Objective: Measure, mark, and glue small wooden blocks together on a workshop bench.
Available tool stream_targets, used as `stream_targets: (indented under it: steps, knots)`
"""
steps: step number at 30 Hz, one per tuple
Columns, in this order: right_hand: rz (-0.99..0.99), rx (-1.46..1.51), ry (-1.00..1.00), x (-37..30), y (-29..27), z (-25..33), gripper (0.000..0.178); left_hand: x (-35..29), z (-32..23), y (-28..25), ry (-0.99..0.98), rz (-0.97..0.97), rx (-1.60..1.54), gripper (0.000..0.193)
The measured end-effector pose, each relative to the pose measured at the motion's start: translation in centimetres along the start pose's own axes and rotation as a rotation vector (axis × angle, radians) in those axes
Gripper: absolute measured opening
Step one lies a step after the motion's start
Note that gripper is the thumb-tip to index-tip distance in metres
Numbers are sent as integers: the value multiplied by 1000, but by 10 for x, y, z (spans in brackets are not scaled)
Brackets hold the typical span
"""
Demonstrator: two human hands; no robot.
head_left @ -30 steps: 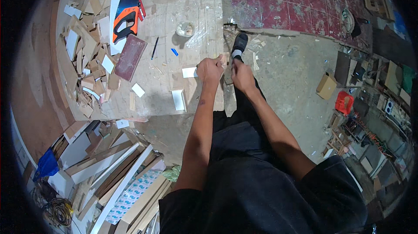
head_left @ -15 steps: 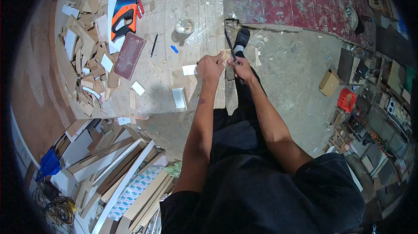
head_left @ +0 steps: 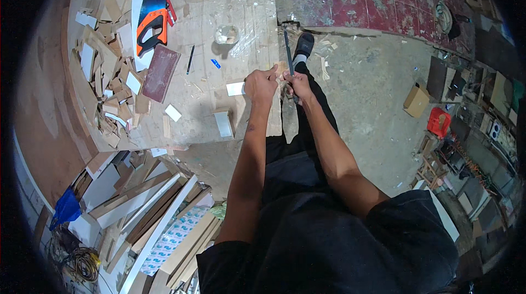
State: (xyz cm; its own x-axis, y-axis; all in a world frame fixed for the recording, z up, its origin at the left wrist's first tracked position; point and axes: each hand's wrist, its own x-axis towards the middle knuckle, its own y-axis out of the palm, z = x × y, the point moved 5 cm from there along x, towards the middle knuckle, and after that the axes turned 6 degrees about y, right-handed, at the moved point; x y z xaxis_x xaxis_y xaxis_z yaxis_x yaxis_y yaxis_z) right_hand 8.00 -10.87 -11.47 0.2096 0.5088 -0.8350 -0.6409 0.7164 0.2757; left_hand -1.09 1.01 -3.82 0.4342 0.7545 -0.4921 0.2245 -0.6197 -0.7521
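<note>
At the table's right edge, my left hand is closed, its fingertips pressed on a small wood piece. My right hand, just beyond the edge, is wrapped round a long thin dark tool. The tool points away from me, beside the wood piece; its exact kind is hard to make out, and my fingers hide its grip. Next to my left hand lies a white offcut, and nearer me a white-faced block rests on the tabletop.
The wooden table bears an orange-handled handsaw, a reddish-brown board, a black pen, a clear container and heaped offcuts. Stacked boards lean at lower left. A red plastic item and a cardboard box sit right.
The dark tool has turned to point more straight ahead, and my right hand has shifted slightly left with it. My left hand stays at the wood piece. The whole view has shifted a little.
</note>
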Motion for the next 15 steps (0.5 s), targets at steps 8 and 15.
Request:
stream_targets:
  steps: [8,15]
  knots:
    - [-3,198,152,1,6,-6,20,-1,0,-3,-4,-36,31,23]
    - [-56,198,173,-16,-2,-40,22,0,0,-1,-9,-34,74,23]
